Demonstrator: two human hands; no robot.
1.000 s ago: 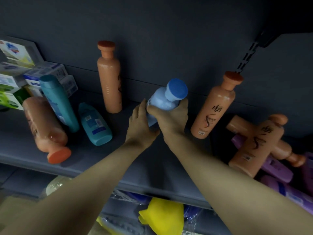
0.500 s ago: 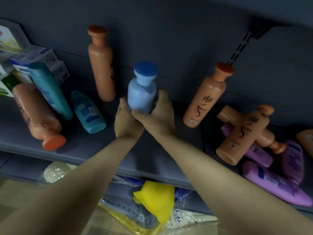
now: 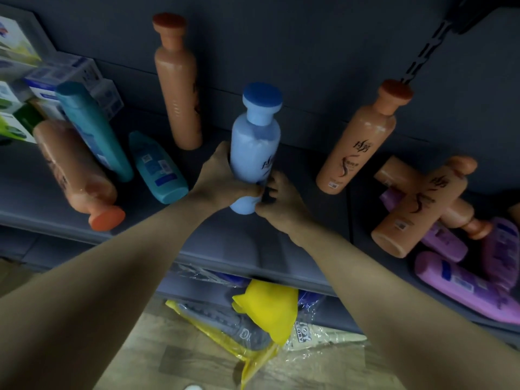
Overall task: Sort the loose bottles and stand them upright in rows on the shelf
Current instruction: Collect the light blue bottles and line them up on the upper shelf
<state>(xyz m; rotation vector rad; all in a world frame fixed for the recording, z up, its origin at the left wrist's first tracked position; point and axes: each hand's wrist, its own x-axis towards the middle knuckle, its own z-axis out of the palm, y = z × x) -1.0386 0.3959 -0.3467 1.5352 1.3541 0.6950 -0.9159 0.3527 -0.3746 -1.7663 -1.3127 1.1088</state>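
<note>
— Where's the blue bottle [image 3: 254, 153]?
— Upright on the shelf [image 3: 225, 243]; my left hand [image 3: 218, 184] wraps its lower body, right hand [image 3: 281, 201] pinches its base.
— Tricky?
— Smooth rigid plastic, probably slippery; grip low.

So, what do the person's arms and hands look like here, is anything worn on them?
Both forearms are bare as far as the picture shows: no sleeves, no gloves. The left hand and the right hand show no ring, watch or bracelet that I can see. The light is dim, so small marks cannot be told.

Both hands [image 3: 222, 181] around blue bottle [image 3: 254, 153]
</note>
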